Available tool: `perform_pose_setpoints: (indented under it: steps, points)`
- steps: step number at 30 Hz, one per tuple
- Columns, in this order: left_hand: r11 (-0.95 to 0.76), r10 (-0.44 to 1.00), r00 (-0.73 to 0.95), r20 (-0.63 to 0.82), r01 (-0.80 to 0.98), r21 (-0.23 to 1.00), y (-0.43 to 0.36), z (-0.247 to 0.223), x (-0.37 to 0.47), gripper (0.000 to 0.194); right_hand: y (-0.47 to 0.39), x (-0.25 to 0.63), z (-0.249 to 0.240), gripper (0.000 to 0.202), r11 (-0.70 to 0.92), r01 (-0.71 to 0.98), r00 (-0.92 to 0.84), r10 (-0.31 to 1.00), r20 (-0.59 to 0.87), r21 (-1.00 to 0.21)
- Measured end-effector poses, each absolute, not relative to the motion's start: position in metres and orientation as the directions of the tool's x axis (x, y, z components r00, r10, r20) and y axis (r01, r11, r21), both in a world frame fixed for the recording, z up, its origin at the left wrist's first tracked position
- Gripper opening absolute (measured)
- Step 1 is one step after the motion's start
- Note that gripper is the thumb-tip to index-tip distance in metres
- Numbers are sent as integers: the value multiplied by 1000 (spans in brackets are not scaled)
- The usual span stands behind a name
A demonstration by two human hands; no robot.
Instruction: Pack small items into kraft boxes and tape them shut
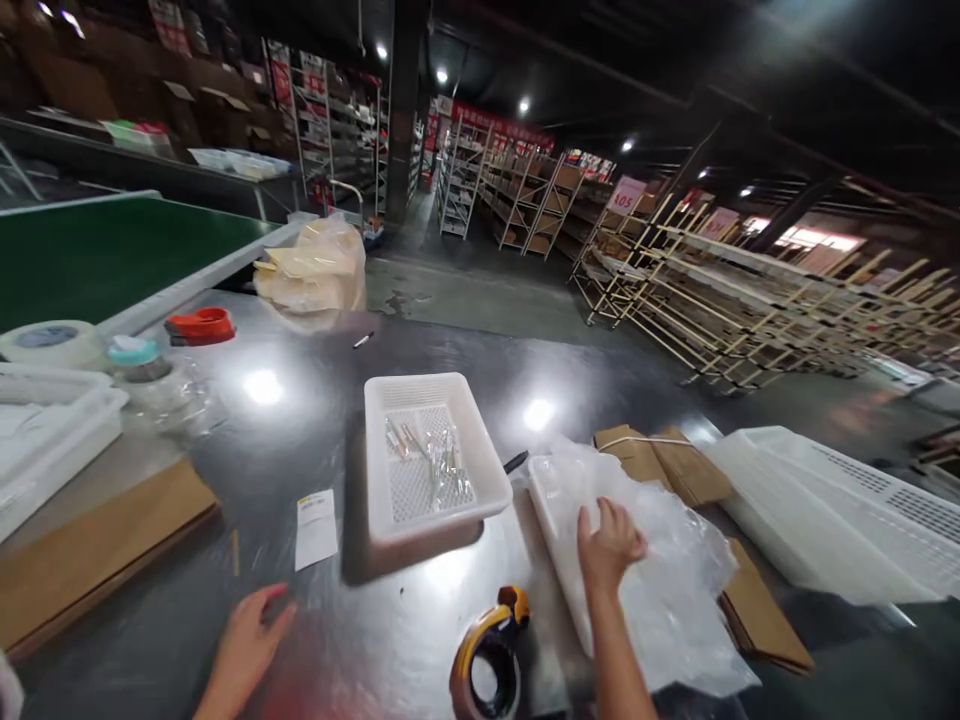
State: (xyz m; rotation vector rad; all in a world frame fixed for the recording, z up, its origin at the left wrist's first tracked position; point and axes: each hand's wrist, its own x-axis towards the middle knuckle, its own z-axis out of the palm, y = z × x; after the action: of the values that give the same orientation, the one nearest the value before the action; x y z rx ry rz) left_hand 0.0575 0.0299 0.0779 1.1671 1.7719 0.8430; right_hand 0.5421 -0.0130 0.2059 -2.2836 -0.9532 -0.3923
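Note:
My left hand (251, 635) hovers over the front of the dark table with its fingers apart and nothing in them. A white label (316, 530) lies just beyond it. My right hand (611, 545) is over a pile of clear plastic bags (667, 580) on a white tray; its fingers are curled, and what they hold, if anything, cannot be made out. Between and beyond the hands stands a white basket (382, 470) with several small items in clear packets (439, 460). A yellow and black tape dispenser (487, 655) lies between my hands, nearer the right one.
Brown cardboard (105, 550) and a white bin (60, 440) are at the left. An orange-red tape dispenser (201, 326) and tape roll (52, 343) sit behind. Folded brown cartons (765, 605) and a plastic-covered basket (840, 510) lie at the right. A pen (363, 340) lies near the far edge.

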Motion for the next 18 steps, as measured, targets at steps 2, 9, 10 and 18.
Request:
perform_pose_setpoints:
  steps: [2,9,10,18]
  points:
    - [302,953,-102,-284,293,907,24,102,79,46,-21,470,209,27,-210,852,476,692,543,-479]
    - [368,908,325,-265,-312,876,28,191,118,64,-55,273,236,21,156,3,203,967,154,-988]
    - [424,885,367,-286,-382,821,29,198,114,62,-52,267,236,23,97,-119,319,946,54,-988]
    - [543,837,385,-389,-498,676,35,226,71,38,-26,259,219,39,-115,-469,552,736,-392,-876]
